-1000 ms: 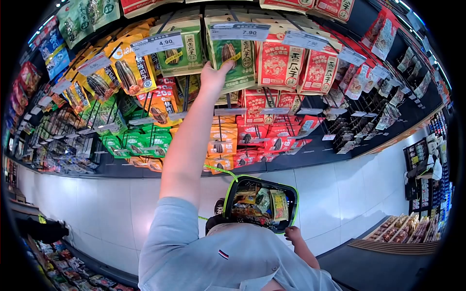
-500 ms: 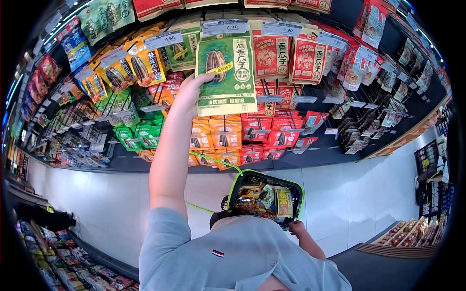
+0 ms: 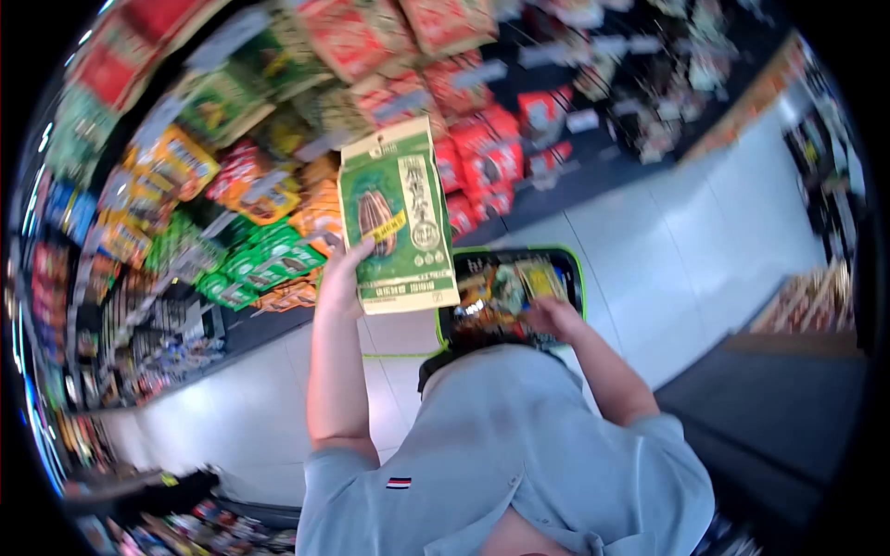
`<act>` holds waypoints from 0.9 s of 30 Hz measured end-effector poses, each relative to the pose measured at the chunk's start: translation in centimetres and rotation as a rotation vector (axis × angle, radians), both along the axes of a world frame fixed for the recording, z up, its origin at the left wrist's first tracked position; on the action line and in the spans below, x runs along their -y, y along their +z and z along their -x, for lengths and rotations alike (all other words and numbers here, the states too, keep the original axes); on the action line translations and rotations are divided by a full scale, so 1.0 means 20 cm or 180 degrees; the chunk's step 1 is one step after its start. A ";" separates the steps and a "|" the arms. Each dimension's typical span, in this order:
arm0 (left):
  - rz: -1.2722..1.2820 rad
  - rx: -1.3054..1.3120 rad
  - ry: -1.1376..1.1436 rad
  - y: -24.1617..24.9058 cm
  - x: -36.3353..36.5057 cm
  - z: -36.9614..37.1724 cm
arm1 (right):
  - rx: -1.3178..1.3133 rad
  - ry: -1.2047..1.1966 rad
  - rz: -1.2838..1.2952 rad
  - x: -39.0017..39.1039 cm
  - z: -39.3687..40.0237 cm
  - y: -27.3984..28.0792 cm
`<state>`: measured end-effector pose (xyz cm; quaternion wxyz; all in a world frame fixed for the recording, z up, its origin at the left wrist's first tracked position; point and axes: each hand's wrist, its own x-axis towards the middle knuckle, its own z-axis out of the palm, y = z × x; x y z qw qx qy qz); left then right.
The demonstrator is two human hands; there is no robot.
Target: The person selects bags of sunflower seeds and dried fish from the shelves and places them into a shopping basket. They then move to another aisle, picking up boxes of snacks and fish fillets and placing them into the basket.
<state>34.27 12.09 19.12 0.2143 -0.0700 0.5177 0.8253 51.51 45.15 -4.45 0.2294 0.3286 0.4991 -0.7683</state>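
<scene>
My left hand point(image 3: 343, 283) grips a green and cream bag of sunflower seeds point(image 3: 394, 218) by its lower left edge, thumb across the front. The bag is held up in front of the shelves, its printed face toward me. Below it and to the right, a black shopping basket with a bright green rim point(image 3: 577, 269) sits in front of my body, with several packets in it. My right hand point(image 3: 554, 318) is over the basket's right part, close to a yellow packet point(image 3: 538, 278). Blur hides whether its fingers touch or hold that packet.
Racks of hanging snack bags curve across the top and left: red bags point(image 3: 357, 37), orange bags point(image 3: 176, 162) and green bags point(image 3: 264, 259). A pale tiled floor point(image 3: 640, 250) runs behind the basket. A wooden-edged display point(image 3: 802, 306) stands at the right.
The sunflower seed bag has come away from the rack, down toward me, in my left hand. My right hand has moved up and inward over the basket. The view has turned.
</scene>
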 end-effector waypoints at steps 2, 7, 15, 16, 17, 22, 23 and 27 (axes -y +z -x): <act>0.0403 0.0297 -0.0411 -0.23 -0.16 -0.12 | -0.0016 -0.0016 0.0792 0.08 0.03 0.16; 0.0642 0.1078 -0.1368 -0.76 -0.47 -0.41 | -0.0226 -0.0276 0.2207 0.23 -0.03 0.14; 0.2774 0.1191 -0.2164 -1.12 -0.40 -0.63 | 0.0458 -0.1336 0.0717 0.05 -0.38 -0.45; 0.3087 0.0970 -0.2175 -1.12 -0.34 -0.65 | 0.0657 -0.1346 0.0173 0.02 -0.43 -0.58; 0.3203 0.0910 -0.2173 -1.15 -0.24 -0.65 | 0.0834 -0.1466 -0.0082 -0.01 -0.50 -0.77; 0.3926 0.1185 -0.1795 -1.23 0.29 -0.79 | 0.1327 -0.0524 -0.2189 -0.25 -0.62 -0.83; 0.3942 0.1230 -0.1779 -1.23 0.39 -0.84 | 0.1319 -0.0161 -0.2561 -0.29 -0.64 -0.91; 0.4174 0.1569 -0.1542 -1.20 0.63 -1.10 | 0.0850 0.0754 -0.3120 -0.37 -0.51 -0.82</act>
